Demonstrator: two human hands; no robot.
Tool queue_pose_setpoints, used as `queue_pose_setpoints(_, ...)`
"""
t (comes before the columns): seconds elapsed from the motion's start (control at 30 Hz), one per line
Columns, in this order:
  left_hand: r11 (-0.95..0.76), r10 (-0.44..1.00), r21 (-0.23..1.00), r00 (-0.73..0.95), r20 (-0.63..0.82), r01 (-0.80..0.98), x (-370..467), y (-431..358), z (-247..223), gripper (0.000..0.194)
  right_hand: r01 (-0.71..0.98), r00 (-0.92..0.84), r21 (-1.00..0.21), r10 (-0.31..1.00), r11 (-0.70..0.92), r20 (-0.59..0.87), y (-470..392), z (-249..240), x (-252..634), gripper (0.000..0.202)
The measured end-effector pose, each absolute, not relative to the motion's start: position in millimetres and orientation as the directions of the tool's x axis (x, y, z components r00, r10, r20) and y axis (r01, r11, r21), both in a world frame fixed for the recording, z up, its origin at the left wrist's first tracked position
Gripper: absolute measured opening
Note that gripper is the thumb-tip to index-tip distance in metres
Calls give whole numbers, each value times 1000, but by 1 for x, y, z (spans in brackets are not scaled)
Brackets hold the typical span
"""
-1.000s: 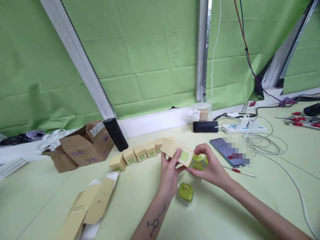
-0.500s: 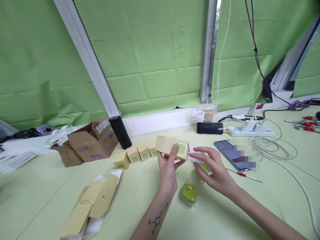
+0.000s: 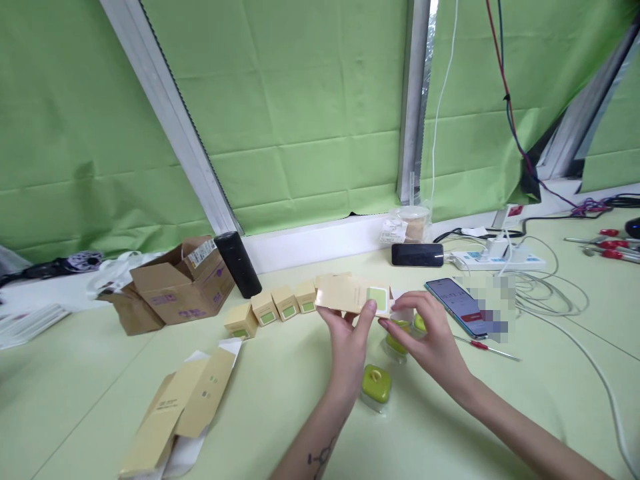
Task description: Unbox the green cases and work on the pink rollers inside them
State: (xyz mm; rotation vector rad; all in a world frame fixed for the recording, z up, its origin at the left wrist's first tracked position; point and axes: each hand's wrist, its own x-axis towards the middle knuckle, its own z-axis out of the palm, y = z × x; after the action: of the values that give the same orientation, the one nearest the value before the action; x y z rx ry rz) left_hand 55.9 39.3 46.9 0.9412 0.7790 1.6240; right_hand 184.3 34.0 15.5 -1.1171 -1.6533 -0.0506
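Note:
My left hand [image 3: 347, 343] grips a small tan cardboard box [image 3: 343, 295] from below, its thumb beside the green square on the box's side. At the box's right end, my right hand [image 3: 433, 343] has its thumb and fingers closed on the edge, where some white shows. Just beneath my hands is a clear container with a green lid [image 3: 397, 344], partly covered by my right hand. Nearer to me sits another green-lidded container [image 3: 377, 383]. A further bit of green shows behind my right fingers.
Several small tan boxes [image 3: 287, 303] stand in a row behind. Flattened cartons [image 3: 185, 407] lie at left, near an open brown carton [image 3: 185, 287] and a black cylinder [image 3: 239, 265]. At right are a phone [image 3: 455, 307], a red-handled screwdriver [image 3: 480, 345] and a power strip [image 3: 500, 260].
The box has turned more level and shifted slightly right in my left hand. My right hand's fingers have come in from apart to close on its right end.

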Motion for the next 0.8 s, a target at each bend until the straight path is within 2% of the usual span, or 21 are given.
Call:
queue_pose_setpoints(0.13,-302,943,850,-265,200,-432,57,40,48,77,541,48,-620,715,568,697,34,14,181,21)
queue_pose_setpoints(0.27,-347,921,851,-313,231,-394,53,42,52,57,394,60,-748,797,534,600,31,12,175,13)
queue_pose_setpoints(0.37,-386,901,843,-348,258,-374,49,44,52,55,339,15,-774,820,534,572,29,10,172,34)
queue_pose_setpoints(0.43,-393,897,854,-348,274,-340,47,45,51,56,299,4,-795,832,528,555,30,9,171,37)
queue_pose_setpoints(0.53,-381,896,887,-338,286,-259,44,47,49,54,203,80,-872,880,446,469,33,7,170,28)
queue_pose_setpoints(0.63,-345,912,924,-293,289,-162,42,49,47,52,35,203,-924,902,381,380,35,10,170,40)
queue_pose_setpoints(0.7,-311,929,946,-241,281,-92,41,49,46,52,-101,166,-947,944,305,287,36,16,171,52)
queue_pose_setpoints(0.8,-251,953,960,-205,223,-123,43,48,42,60,-206,16,-968,990,141,141,34,26,175,47)
